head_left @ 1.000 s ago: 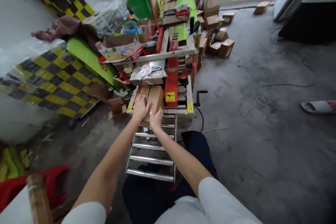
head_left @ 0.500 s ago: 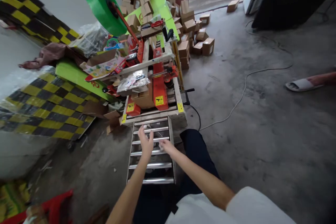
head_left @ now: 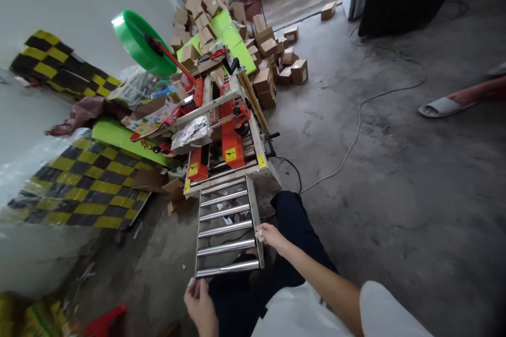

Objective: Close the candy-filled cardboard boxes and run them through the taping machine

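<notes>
My left hand (head_left: 201, 303) hangs just below the near end of the roller conveyor (head_left: 225, 226), fingers curled loosely, holding nothing I can see. My right hand (head_left: 269, 234) rests at the conveyor's right rail, fingers curled against it, a white tip showing on a finger. The conveyor leads into an orange carton-sealing machine (head_left: 223, 131) carrying a big green tape roll (head_left: 140, 50). No box lies on the rollers.
A heap of small cardboard boxes (head_left: 256, 52) lies behind the machine. Yellow-black checkered sheets (head_left: 83, 184) cover the floor at left. A white cable (head_left: 356, 126) crosses the concrete. Another person's foot in a white slipper (head_left: 443, 107) is at right.
A second ago both hands pushed a cardboard box into the machine. They have since drawn back along the rollers, and the box has gone inside. The camera view has lifted and pulled back.
</notes>
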Available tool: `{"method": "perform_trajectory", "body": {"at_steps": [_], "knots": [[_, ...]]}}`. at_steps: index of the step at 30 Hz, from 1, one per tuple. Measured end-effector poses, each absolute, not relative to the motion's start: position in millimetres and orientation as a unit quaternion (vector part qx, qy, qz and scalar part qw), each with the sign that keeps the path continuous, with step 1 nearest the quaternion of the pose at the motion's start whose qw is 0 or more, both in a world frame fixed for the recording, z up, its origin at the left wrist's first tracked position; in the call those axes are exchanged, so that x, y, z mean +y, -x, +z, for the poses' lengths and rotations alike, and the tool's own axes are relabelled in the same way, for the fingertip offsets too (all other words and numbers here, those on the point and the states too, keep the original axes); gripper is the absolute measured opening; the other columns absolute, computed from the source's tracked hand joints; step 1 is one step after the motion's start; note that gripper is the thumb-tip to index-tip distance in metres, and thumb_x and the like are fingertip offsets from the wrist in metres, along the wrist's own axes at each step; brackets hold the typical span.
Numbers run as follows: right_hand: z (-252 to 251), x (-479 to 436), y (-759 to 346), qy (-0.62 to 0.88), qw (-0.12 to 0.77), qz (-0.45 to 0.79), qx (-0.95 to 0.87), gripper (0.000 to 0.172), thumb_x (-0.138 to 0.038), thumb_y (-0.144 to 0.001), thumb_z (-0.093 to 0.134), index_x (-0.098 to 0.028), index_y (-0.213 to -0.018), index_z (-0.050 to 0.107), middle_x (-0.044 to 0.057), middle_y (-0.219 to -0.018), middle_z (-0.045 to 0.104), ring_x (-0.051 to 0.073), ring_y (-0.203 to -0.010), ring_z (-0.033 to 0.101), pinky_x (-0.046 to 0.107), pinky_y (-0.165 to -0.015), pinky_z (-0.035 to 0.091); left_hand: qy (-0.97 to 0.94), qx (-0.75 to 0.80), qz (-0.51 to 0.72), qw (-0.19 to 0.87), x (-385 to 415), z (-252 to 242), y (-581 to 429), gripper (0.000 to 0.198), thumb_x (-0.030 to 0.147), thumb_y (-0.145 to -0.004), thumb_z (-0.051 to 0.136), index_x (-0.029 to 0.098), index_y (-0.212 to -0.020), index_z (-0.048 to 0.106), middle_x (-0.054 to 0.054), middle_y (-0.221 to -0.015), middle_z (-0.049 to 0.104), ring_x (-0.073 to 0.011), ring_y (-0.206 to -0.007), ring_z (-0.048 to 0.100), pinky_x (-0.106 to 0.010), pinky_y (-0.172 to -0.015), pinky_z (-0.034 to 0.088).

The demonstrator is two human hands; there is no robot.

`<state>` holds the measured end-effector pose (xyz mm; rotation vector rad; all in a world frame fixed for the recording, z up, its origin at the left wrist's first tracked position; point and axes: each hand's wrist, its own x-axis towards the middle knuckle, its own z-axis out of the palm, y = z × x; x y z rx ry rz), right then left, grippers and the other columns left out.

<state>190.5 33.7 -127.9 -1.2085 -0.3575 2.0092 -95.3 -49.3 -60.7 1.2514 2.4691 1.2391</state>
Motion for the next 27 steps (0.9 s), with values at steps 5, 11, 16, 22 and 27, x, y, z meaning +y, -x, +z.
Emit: {"method": "perform_trajectory", "body": {"at_steps": [5, 11, 16, 22, 27], "knots": [[-150.5, 13.4, -204.3, 0.479, 0.379, 0.785, -0.102, 0.019, -0.028, -0.074, 0.067, -0.016, -0.089, 0.066, 0.0, -0.079, 0.065, 0.01, -0.063, 0.054, 0.023, -0.061, 0.036, -0.37, 0.79, 0.469, 0.135, -42.3, -65.3, 68.9, 0.038, 0.047, -0.078, 0.065, 0.024, -0.105, 0.05, -0.009, -0.109, 0.06, -0.032, -0.114, 0.067, -0.055, -0.099, 0.059], [-169.6, -2.3, -217.8, 0.426, 0.423, 0.799, -0.05, 0.026, -0.032, -0.076, 0.066, -0.017, -0.096, 0.061, 0.002, -0.088, 0.068, 0.01, -0.067, 0.061, 0.025, -0.07, 0.044, -0.313, 0.769, 0.527, 0.18, -29.8, -56.0, 44.3, 0.044, 0.032, -0.068, 0.073, 0.019, -0.106, 0.056, -0.006, -0.109, 0.057, -0.0238, -0.106, 0.064, -0.061, -0.11, 0.045], [-179.0, -3.1, -217.5, 0.374, 0.45, 0.81, -0.037, 0.036, -0.037, -0.072, 0.071, -0.018, -0.101, 0.06, 0.003, -0.09, 0.067, 0.013, -0.071, 0.064, 0.027, -0.071, 0.044, -0.295, 0.769, 0.532, 0.196, -35.5, -52.3, 42.0, 0.04, 0.029, -0.069, 0.073, 0.02, -0.104, 0.056, -0.005, -0.11, 0.058, -0.0238, -0.11, 0.062, -0.06, -0.112, 0.043], [-187.3, -4.1, -220.6, 0.303, 0.457, 0.835, -0.034, 0.048, -0.039, -0.067, 0.077, -0.018, -0.106, 0.06, 0.002, -0.089, 0.067, 0.014, -0.073, 0.064, 0.03, -0.073, 0.045, -0.284, 0.777, 0.527, 0.194, -48.8, -56.0, 46.7, 0.037, 0.031, -0.07, 0.074, 0.019, -0.099, 0.056, -0.007, -0.11, 0.059, -0.0312, -0.123, 0.058, -0.063, -0.11, 0.043], [-192.4, -4.4, -221.3, 0.264, 0.463, 0.846, -0.027, 0.053, -0.041, -0.065, 0.08, -0.019, -0.109, 0.059, 0.002, -0.09, 0.066, 0.015, -0.075, 0.064, 0.031, -0.074, 0.045, -0.291, 0.783, 0.511, 0.201, -51.7, -61.8, 49.3, 0.037, 0.033, -0.071, 0.074, 0.018, -0.1, 0.057, -0.008, -0.107, 0.061, -0.0318, -0.12, 0.061, -0.062, -0.106, 0.049]]}}
